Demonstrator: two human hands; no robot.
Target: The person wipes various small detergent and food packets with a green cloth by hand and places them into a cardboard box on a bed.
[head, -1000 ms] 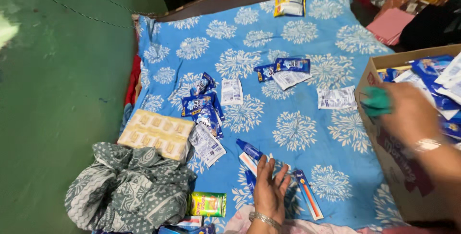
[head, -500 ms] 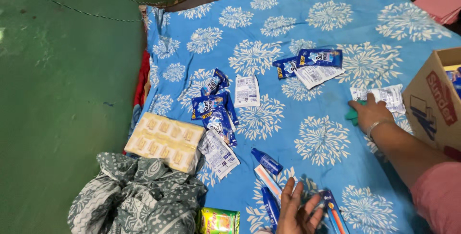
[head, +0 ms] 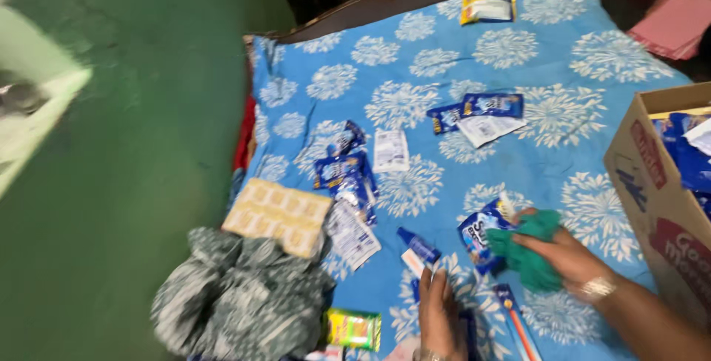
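Observation:
My right hand (head: 566, 256) grips a teal green scrubber pad (head: 529, 251) and a blue and white sachet (head: 480, 231) just above the blue floral cloth (head: 415, 87). My left hand (head: 438, 315) rests flat on the cloth at the bottom, fingers together, over a blue and white tube pack (head: 416, 248). A toothbrush pack (head: 512, 320) lies between the two hands.
A cardboard box (head: 659, 198) with blue packets stands at the right. Blue sachets (head: 346, 172), a white sachet (head: 390, 151), a beige blister sheet (head: 278, 215), a grey patterned cloth bundle (head: 241, 298) and a green-yellow packet (head: 354, 328) lie on the left. More sachets (head: 481, 113) and a yellow pack (head: 486, 5) lie farther off. Green floor at left.
My right hand has come from the box down to the cloth with the green pad and has picked up a blue sachet. The view has shifted left.

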